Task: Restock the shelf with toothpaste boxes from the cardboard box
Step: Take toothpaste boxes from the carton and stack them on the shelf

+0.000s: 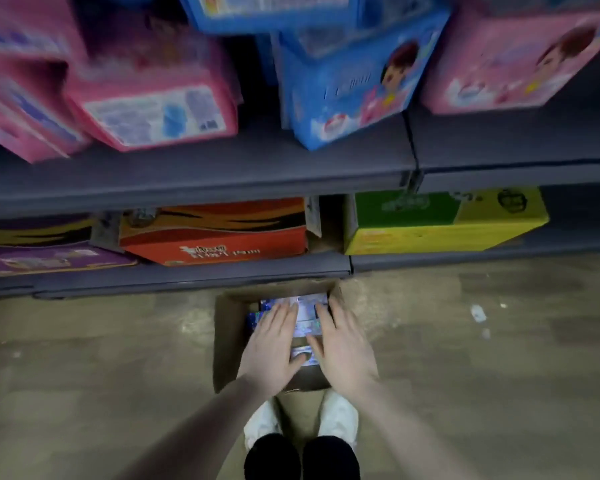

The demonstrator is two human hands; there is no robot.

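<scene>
From the head camera, an open brown cardboard box (227,341) sits on the floor, holding glossy blue-and-white toothpaste boxes (305,318) packed flat. The left hand (272,348) and right hand (340,351) both lie on them, fingers straight, gripping nothing. Beyond the fingertips runs the grey metal shelf (194,273), carrying an orange carton (215,233).

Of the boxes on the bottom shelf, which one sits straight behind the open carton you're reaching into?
The orange-red box with black stripes. It stands directly behind the cardboard box; the purple box lies off to the left and the yellow-green box to the right.
</scene>
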